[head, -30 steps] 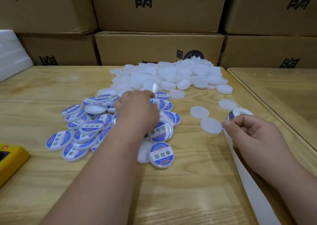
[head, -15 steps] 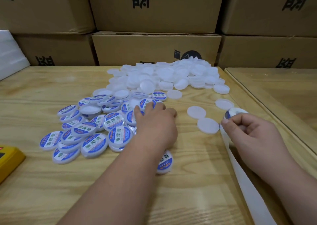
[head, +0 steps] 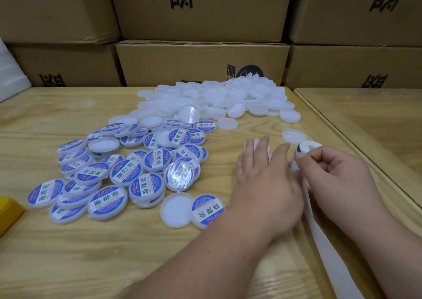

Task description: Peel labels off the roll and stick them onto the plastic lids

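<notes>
The left hand [head: 265,182] has left the labelled lids [head: 127,173] and moved right, fingers flat over a blank lid [head: 257,144], ready for a label. The right hand [head: 331,175] pinches the label roll [head: 307,147] at the desk's [head: 68,264] right edge, white backing strip [head: 324,237] trailing nearward.

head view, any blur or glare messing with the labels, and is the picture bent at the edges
Head view: the left hand is slightly motion-blurred; one tilted labelled lid is washed out by glare, its print unreadable; nearer labels read sharp. Wide-angle bending shows in the leaning cardboard boxes and the bowed table edge. Lighting is soft, shadows faint.
</notes>
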Demonstrator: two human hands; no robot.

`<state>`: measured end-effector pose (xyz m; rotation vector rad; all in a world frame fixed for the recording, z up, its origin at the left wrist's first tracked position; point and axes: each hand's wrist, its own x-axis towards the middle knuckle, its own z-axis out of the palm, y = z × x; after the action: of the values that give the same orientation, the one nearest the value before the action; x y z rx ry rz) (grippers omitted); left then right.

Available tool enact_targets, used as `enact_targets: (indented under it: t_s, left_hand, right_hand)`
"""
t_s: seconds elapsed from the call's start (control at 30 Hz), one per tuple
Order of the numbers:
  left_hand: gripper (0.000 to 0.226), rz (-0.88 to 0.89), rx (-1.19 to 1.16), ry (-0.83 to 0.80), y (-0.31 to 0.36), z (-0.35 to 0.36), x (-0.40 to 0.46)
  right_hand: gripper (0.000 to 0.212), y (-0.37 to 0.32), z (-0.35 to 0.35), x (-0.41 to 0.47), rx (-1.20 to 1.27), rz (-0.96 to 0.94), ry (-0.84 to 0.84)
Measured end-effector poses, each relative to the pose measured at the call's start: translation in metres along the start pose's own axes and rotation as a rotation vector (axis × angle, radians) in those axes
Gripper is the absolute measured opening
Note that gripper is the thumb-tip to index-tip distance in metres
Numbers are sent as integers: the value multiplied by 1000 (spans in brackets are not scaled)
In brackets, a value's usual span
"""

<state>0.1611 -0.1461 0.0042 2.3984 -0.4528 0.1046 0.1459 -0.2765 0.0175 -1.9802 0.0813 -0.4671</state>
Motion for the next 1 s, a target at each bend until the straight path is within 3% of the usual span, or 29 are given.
enact_targets:
  t_s: [0.2,0.47,0.63,0.73,0.9,1.0]
  left_hand:
    - [52,-1,30,30,-32,-13,15]
    - [55,-216,215,77,-69,-40,27]
    - [54,59,115,-80,-47,-25,21]
    - [48,139,180,-170,-37,-16,18]
    - [32,42,195,-18,-30,-17,17]
    - [27,47,238,41,-27,-17,16]
  right_hand:
    - [33,1,0,-1,-17,44,-7]
    - [30,-2,-1,-2,-18,77,-17]
    - [23,-3,0,-2,-11,85,13]
    - [27,-2,-1,0,-68,97,47]
    - [42,0,0,0,-174,133,20]
    - [35,0,1,0,-205,145,-23]
